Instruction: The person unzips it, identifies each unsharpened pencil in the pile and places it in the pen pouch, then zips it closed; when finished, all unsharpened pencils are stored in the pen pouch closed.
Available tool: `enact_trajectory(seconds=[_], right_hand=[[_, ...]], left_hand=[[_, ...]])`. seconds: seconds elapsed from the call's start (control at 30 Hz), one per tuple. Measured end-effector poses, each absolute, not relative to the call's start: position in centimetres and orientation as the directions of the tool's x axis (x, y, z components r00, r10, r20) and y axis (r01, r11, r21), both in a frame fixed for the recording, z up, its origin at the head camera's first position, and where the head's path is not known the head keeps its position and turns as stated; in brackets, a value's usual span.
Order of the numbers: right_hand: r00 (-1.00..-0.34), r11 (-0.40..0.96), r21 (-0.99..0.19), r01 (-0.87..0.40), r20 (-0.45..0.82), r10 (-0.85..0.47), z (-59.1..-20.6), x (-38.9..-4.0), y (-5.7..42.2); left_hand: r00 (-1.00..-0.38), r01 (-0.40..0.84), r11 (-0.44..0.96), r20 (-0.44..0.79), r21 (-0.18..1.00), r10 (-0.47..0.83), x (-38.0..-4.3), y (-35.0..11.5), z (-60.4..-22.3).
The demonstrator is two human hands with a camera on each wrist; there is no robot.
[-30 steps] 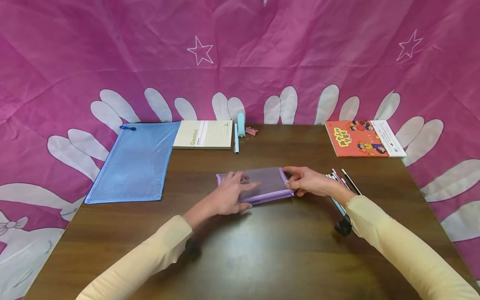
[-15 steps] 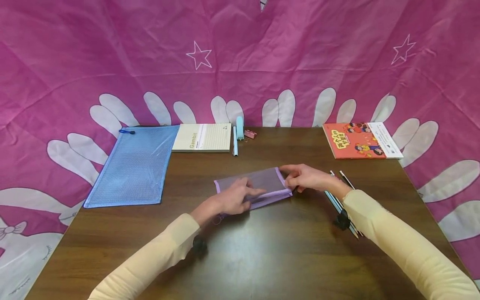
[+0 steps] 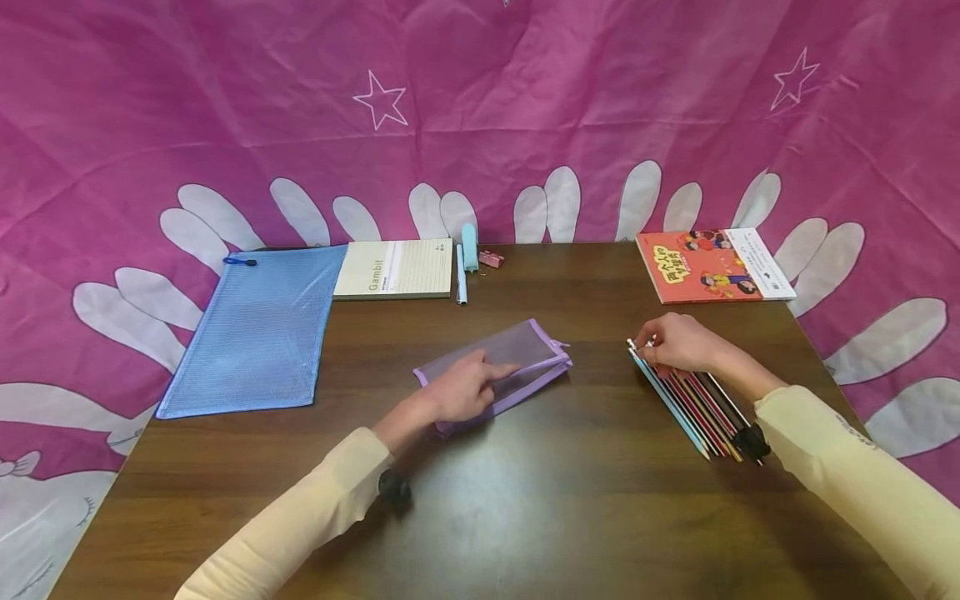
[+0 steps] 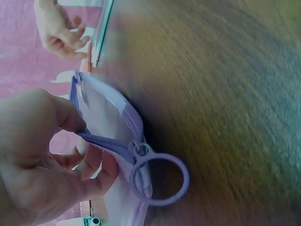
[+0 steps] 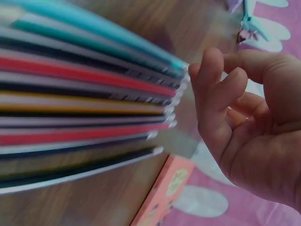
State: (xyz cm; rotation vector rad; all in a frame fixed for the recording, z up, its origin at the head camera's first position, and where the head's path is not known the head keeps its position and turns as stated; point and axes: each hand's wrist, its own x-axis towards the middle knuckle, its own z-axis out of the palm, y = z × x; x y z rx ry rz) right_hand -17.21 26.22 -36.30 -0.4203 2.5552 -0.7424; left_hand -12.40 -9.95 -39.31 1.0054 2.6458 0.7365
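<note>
A translucent purple zipper pouch (image 3: 534, 343) lies at an angle on the table, its zipper parted in the left wrist view. My left hand (image 3: 463, 388) pinches the pouch's opening edge between thumb and fingers. A purple ring pull (image 4: 185, 179) hangs from the zipper at the near end. To the right, several pencils (image 3: 686, 408) lie side by side, blue, red, black and yellowish. My right hand (image 3: 678, 343) is over their far ends, fingers loosely bent; in the right wrist view its fingertips are close to the light blue pencil's end (image 5: 181, 63).
A blue mesh zipper bag (image 3: 255, 333) lies at the left, beside a notebook (image 3: 420, 268). A pen (image 3: 461, 275), a light blue stapler-like item (image 3: 469, 247) and a pink clip (image 3: 491, 259) are at the back. An orange-red book (image 3: 667, 279) rests at the back right.
My right hand has left the pouch's right end and moved right to the pencils. The pouch has turned, its right end swinging away from me, with my left hand still at it.
</note>
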Motion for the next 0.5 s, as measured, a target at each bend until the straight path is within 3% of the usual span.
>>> enact_trajectory(seconds=[0.5], right_hand=[[-0.863,0.829,-0.552,-0.094,-0.370,-0.344,-36.8,-15.9,28.3]], left_hand=[[-0.821,0.517,0.654,0.104,0.553,0.561,-12.0,-10.2,-39.4]])
